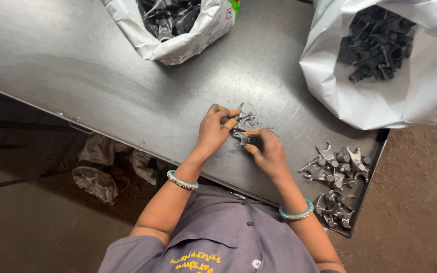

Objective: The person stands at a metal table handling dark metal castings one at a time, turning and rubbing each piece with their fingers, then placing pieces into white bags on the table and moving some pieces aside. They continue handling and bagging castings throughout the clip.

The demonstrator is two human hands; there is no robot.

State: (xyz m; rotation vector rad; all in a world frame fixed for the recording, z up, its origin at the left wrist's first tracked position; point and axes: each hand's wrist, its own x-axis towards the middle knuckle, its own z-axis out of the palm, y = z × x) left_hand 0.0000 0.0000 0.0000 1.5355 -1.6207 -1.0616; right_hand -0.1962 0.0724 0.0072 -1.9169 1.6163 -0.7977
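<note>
Your grey shirt collar sits closest, and beyond it your left hand and right hand come together on the steel table, both pinching a small forked metal part, with a pile of similar parts near your right wrist.

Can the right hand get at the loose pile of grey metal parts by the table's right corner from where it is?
Probably yes. The right hand is busy gripping a small metal part with the left hand, but the pile of grey parts lies uncovered on the table just to its right, with bare tabletop between.
</note>
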